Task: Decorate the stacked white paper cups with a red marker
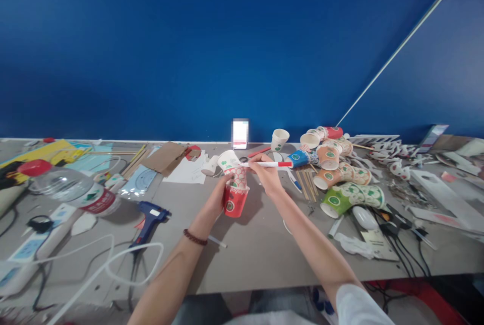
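Note:
My left hand (220, 193) is wrapped round a chain of joined paper cups (236, 201), with a red cup at the near end and a white one at the far end. In my right hand (266, 174) is a white marker with a red end (279, 164), pinched between the fingers. Its tip is at the patterned middle section of the cups; whether it touches cannot be seen clearly. Just left of the white end lies another white paper cup (209, 166). A lit phone (240, 133) stands behind the cups against the blue wall.
Several joined cup chains, including a green one (338, 201), lie at right. A blue glue gun (150, 221), a large plastic bottle (77, 189) and a power strip (41, 239) with loose cables occupy the left. Wooden sticks (308, 184) lie beyond my right forearm; a white cup (280, 139) stands behind.

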The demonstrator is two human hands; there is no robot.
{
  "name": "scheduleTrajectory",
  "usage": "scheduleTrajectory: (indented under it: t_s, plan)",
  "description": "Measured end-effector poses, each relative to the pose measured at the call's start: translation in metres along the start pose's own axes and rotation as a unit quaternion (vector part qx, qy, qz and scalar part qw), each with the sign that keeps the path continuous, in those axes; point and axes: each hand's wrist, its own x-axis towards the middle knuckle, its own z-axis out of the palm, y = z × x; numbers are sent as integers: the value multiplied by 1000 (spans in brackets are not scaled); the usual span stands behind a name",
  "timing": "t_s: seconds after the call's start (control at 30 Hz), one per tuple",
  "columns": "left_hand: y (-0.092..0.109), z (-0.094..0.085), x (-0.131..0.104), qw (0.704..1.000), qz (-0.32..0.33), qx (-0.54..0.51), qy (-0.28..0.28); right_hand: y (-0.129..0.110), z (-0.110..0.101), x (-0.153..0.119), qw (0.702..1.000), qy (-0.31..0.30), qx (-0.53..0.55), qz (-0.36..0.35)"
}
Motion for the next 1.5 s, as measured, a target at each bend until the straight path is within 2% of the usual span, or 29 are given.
scheduleTrajectory:
  t_s: [0.27, 0.5, 0.7, 1.0, 1.5]
  plan:
    - [0, 4, -4, 997, 55, 55, 21, 4, -4, 1, 998, -22, -42, -31]
    - [4, 10, -5, 993, 101, 57, 29, 1, -3, -3, 985, -48, -144, -85]
    - [0, 7, 0, 985, 140, 85, 61, -1, -1, -6, 977, -71, -178, -91]
    - [-1, 7, 1, 973, 160, 129, 104, 4, -1, -5, 971, -72, -203, -105]
    - [0, 5, 1, 979, 159, 106, 73, 10, -2, -1, 980, -52, -161, -102]
